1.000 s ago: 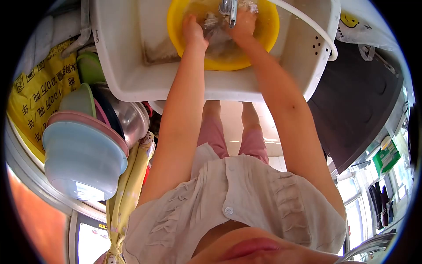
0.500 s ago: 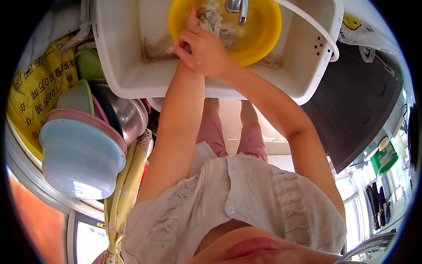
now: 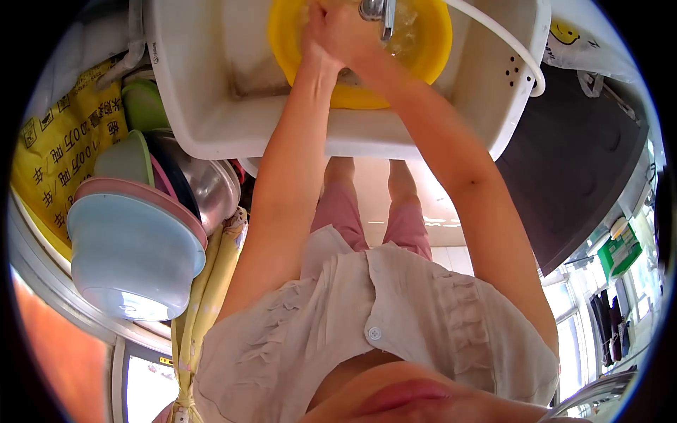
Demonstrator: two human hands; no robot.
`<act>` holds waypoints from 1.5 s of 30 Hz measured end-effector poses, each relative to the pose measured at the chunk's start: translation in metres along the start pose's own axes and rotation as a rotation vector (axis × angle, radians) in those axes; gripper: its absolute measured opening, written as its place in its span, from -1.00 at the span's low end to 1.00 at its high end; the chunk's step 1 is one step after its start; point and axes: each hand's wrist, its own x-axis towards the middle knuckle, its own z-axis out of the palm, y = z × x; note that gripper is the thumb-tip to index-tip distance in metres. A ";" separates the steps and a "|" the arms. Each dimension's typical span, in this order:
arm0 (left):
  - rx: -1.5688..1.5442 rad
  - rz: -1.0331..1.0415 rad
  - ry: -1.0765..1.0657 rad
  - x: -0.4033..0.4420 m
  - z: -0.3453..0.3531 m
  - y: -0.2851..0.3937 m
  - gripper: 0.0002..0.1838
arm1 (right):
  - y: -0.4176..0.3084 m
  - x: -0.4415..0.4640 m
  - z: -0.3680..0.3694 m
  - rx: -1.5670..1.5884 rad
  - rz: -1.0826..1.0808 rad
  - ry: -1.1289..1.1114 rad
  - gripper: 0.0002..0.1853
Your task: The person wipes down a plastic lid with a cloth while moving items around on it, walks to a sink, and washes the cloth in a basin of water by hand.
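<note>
My left hand [image 3: 314, 34] and my right hand [image 3: 350, 34] are pressed together over the yellow basin [image 3: 352, 98], just left of the metal faucet [image 3: 387, 17]. Both look closed, and motion blurs the right one. The greyish cloth seen at my left hand a moment before is hidden now, covered by the hands. What my right fingers grip cannot be made out. To the right of the hands, bright ripples show in the water in the basin.
The basin stands in a white sink [image 3: 204, 144] with a white curved handle [image 3: 504, 35] at its right. Stacked bowls, a light blue one [image 3: 130, 254] in front, are at the left beside a yellow printed bag [image 3: 49, 155]. A dark panel [image 3: 564, 169] lies at the right.
My right hand has moved up from my left wrist to meet my left hand. The cloth, visible earlier beside my left hand, has gone out of sight.
</note>
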 end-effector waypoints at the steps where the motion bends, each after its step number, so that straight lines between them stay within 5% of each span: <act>1: 0.267 0.084 0.097 -0.017 0.039 -0.003 -0.62 | 0.013 0.012 0.000 -0.042 0.007 0.003 -0.79; 6: 0.169 0.206 0.269 -0.019 0.044 -0.004 -0.69 | 0.092 0.012 0.013 0.111 0.088 0.332 -0.80; 8: 0.473 0.249 0.537 -0.022 0.057 -0.002 -0.62 | 0.098 -0.015 0.032 0.368 0.102 0.492 -0.80; 9: 0.612 0.249 0.655 -0.020 0.057 -0.002 -0.58 | 0.111 -0.013 0.059 0.109 0.301 0.201 -0.73; 10: 0.612 0.248 0.656 -0.019 0.053 -0.002 -0.58 | 0.113 -0.015 0.058 0.109 0.302 0.200 -0.73; 12: 0.603 0.240 0.628 -0.019 0.046 -0.001 -0.44 | 0.120 -0.024 0.051 -0.260 -0.530 0.129 -0.70; 13: 0.607 0.245 0.628 -0.020 0.050 0.000 -0.44 | 0.126 -0.011 0.036 -0.257 -0.532 0.133 -0.70; 14: 0.505 0.180 0.663 -0.022 0.056 0.000 -0.47 | 0.134 0.014 0.012 0.179 0.050 -0.076 -0.69; 16: 0.399 0.113 0.695 -0.019 0.054 -0.002 -0.50 | 0.134 0.021 0.015 0.603 0.640 -0.284 -0.68; 17: 0.405 0.122 0.695 -0.013 0.044 -0.004 -0.51 | 0.122 0.009 0.044 0.027 0.306 -0.136 -0.71; 20: 0.392 0.144 0.657 -0.003 0.022 -0.007 -0.51 | 0.152 0.003 0.083 -0.964 -0.420 -0.046 -0.79; 22: 0.368 0.167 0.620 -0.006 0.026 -0.005 -0.50 | 0.170 0.013 0.088 -0.025 0.170 0.224 -0.77; 25: 0.308 0.084 0.705 -0.019 0.048 -0.006 -0.49 | 0.101 0.014 0.047 0.181 0.286 0.380 -0.77; 28: 0.152 0.105 0.517 -0.016 0.049 -0.008 -0.55 | 0.024 -0.031 0.006 0.585 0.044 0.455 -0.78; 31: -0.042 0.075 0.020 -0.012 0.034 -0.004 -0.57 | -0.009 -0.067 -0.007 0.376 0.003 0.283 -0.76; 36: -0.010 -0.040 -0.059 0.004 -0.007 -0.001 -0.59 | -0.029 -0.072 -0.012 0.039 -0.284 0.173 -0.77; 38: -0.006 -0.034 0.034 0.014 -0.003 -0.009 -0.60 | 0.000 -0.026 -0.002 -0.092 -0.071 0.103 -0.69; 40: 0.015 -0.032 0.081 0.018 -0.010 -0.013 -0.60 | 0.012 0.005 -0.029 0.397 0.244 -0.047 -0.78; 44: 0.211 0.090 -0.117 0.009 -0.032 -0.010 -0.60 | 0.012 -0.010 0.005 0.237 0.319 0.122 -0.68; 45: 0.304 0.145 -0.213 0.003 -0.040 -0.007 -0.60 | -0.001 -0.035 0.008 0.169 0.074 0.238 -0.67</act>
